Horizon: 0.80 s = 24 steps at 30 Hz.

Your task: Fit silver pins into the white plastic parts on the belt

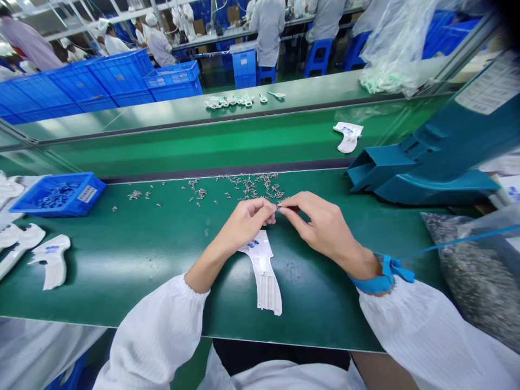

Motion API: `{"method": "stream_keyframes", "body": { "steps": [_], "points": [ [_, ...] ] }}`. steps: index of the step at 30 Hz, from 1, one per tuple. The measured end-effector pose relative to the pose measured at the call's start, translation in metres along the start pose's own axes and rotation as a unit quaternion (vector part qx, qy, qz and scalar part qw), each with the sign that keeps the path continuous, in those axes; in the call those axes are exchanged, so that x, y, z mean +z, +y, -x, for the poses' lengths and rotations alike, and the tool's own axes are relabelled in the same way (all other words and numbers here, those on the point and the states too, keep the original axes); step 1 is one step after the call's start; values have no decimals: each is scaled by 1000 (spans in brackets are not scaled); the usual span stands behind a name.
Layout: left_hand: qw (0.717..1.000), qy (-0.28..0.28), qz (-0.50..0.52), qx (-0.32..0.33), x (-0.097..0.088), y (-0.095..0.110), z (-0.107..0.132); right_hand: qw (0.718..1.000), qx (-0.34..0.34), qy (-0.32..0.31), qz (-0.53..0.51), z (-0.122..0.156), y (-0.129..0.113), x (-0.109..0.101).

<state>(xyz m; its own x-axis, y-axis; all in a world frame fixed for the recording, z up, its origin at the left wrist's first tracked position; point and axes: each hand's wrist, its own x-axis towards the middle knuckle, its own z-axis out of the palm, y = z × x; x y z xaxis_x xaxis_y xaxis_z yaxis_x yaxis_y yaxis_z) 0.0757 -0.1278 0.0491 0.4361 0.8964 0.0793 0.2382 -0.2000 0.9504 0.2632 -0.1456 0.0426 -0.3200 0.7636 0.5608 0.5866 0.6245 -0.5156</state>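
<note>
My left hand [244, 225] and my right hand [317, 222] meet above the green belt, their fingertips close together. A tiny metal part [279, 206] shows at the right hand's pinched fingertips; whether the left fingers also hold it is too small to tell. Below my left hand lies a white moulded plastic piece [263, 271] with blue print, its top end hidden near my palm. Several small metal parts [247, 187] are scattered on the belt just beyond my hands. A blue wrist strap [379, 279] circles my right wrist.
A blue crate [60, 195] of small parts stands at the belt's left, beside white plastic pieces [52, 260]. On the right are a teal chute [422, 173] and a clear bag [471, 271] of metal parts. Co-workers sit beyond a further belt [203, 141] and blue crates [93, 81].
</note>
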Motion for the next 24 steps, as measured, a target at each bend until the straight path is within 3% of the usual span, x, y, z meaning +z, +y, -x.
{"method": "stream_keyframes", "body": {
  "steps": [2, 4, 7, 10, 18, 24],
  "points": [
    [998, 37, -49, 29, -2, 2, 2, 997, 73, -14, -32, -1, 0, 0],
    [983, 61, -137, 101, -6, 4, 4, 985, 147, -35, -84, -1, 1, 1],
    [934, 30, -275, 224, -11, 3, 5, 958, 214, -77, -177, 0, 3, 3],
    [908, 16, -334, 251, -14, 1, 5, 941, 239, -101, -216, 0, 6, 4],
    [892, 18, -392, 223, -13, -2, 4, 959, 205, -103, -166, -1, 4, 5],
    [891, 25, -409, 196, -11, -3, 5, 990, 105, -77, -60, -1, 1, 3]
  ]
}}
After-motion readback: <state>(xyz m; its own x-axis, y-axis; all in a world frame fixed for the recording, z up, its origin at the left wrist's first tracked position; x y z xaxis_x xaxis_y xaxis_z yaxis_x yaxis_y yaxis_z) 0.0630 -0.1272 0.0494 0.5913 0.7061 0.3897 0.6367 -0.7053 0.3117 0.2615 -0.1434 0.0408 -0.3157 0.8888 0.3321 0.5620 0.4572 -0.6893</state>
